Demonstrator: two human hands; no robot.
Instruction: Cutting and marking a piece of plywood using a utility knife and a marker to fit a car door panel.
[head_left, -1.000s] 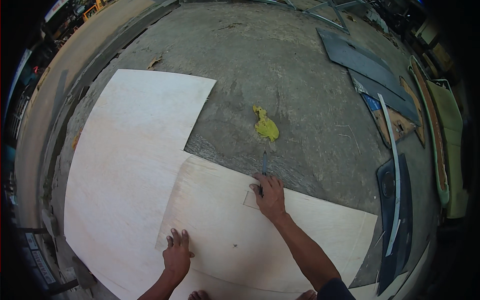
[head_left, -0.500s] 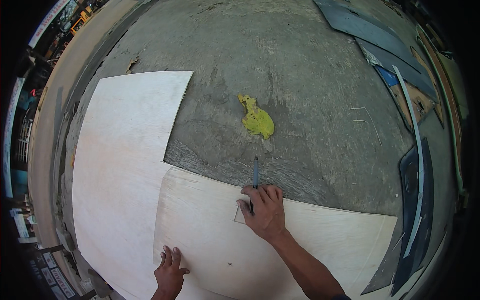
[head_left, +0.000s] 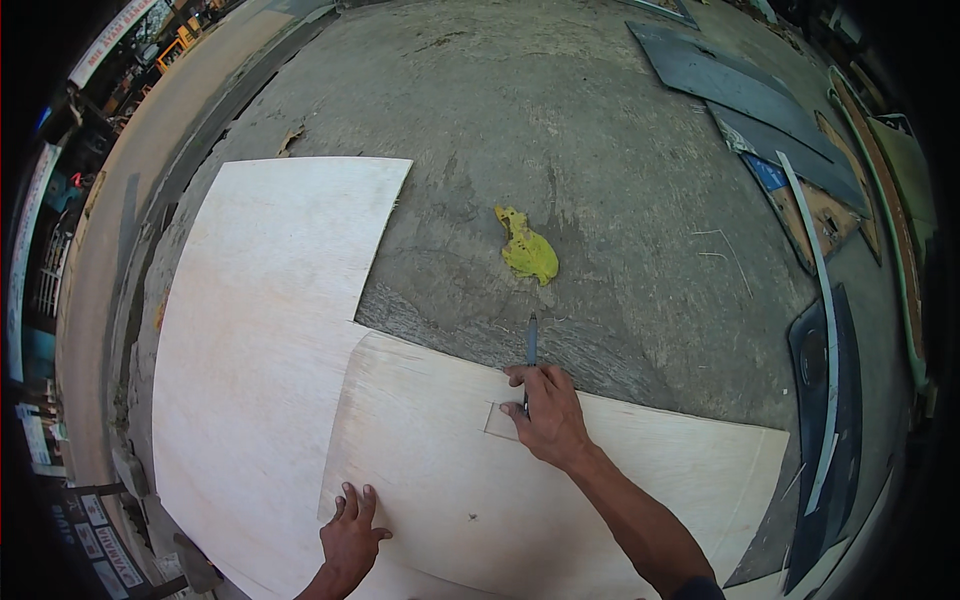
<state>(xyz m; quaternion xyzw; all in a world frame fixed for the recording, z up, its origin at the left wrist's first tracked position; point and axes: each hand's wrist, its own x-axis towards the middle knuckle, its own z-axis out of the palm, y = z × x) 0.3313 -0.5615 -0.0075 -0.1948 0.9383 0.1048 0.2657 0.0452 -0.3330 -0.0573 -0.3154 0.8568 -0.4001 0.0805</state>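
A thin pale plywood panel lies in front of me, its left part overlapping a larger plywood sheet. My left hand rests on the panel near its left edge, fingers spread. At the panel's far edge, my right hand is closed around a dark grey pen, whose tip end points away from me, over the concrete. Beside the right thumb is a small rectangular outline on the wood; whether it is drawn or cut I cannot tell.
A yellow-green leaf lies on the concrete ground beyond the panel. Dark flat panels are scattered at the far right, with a long pale strip across some of them. A road runs along the left.
The view has shifted slightly, so the plywood and both hands appear further right. My right hand still grips the pen beside the outline, and the left stays spread on the panel.
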